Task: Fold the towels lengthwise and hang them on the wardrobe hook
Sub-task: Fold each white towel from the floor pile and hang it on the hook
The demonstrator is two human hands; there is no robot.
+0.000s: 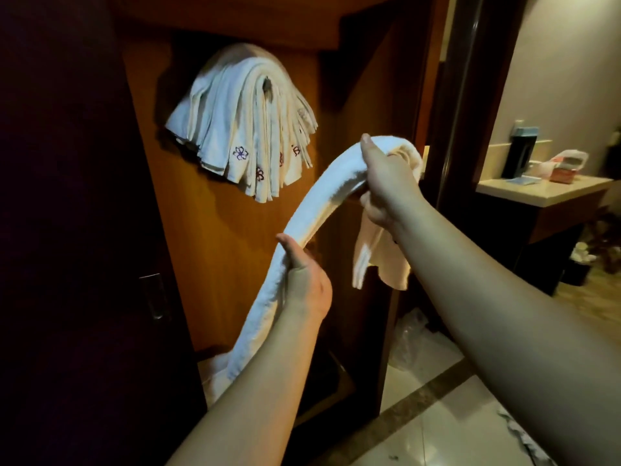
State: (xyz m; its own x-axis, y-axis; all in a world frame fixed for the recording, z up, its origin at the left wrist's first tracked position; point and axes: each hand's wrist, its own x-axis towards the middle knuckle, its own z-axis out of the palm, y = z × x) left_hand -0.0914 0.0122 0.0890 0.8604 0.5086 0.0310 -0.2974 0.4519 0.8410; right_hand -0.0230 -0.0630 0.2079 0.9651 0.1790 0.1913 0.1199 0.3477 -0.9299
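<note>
Towel (312, 203) long axis lower-left to upper-right, both hands gripping

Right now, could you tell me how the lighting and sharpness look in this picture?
Head view: dim and warm; the wardrobe's left side sinks into black, the hanging towels cast a shadow on the panel, the held towel is soft-edged, and straight lines bow near the edges.
</note>
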